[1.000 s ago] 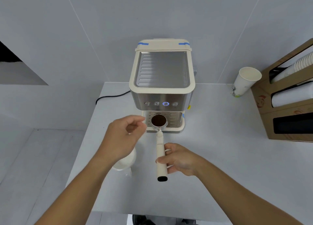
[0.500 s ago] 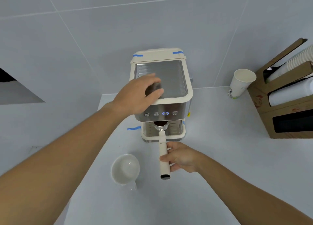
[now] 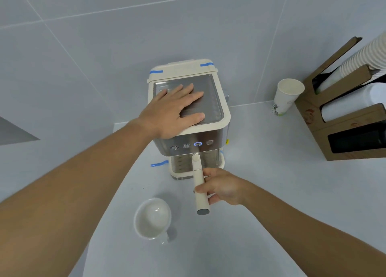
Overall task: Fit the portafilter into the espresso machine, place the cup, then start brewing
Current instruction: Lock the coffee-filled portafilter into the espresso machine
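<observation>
The portafilter (image 3: 200, 184) is sitting with its head tucked under the front of the espresso machine (image 3: 189, 118), out of sight there, while its cream handle is pointing toward you, just below the row of buttons (image 3: 192, 145). One of those buttons is glowing with a blue ring. You are holding the handle with your right hand (image 3: 221, 186), fingers wrapped around it at about its middle, the grey end cap sticking out on the near side of your grip. Your left hand (image 3: 175, 111) is lying flat and spread wide on the metal top plate of the machine, palm down, holding nothing.

The white cup (image 3: 152, 218) is standing upright on the counter (image 3: 261, 203), near and to the left of the handle, well apart from the drip tray, with its own handle pointing toward you. Strips of blue tape (image 3: 159, 163) are showing on the counter at the machine's left and on its far top corners. Far to the right, a paper cup (image 3: 287, 96) is standing by the wall, just beside a cardboard dispenser (image 3: 351, 118) that is holding stacked cups and lids.
</observation>
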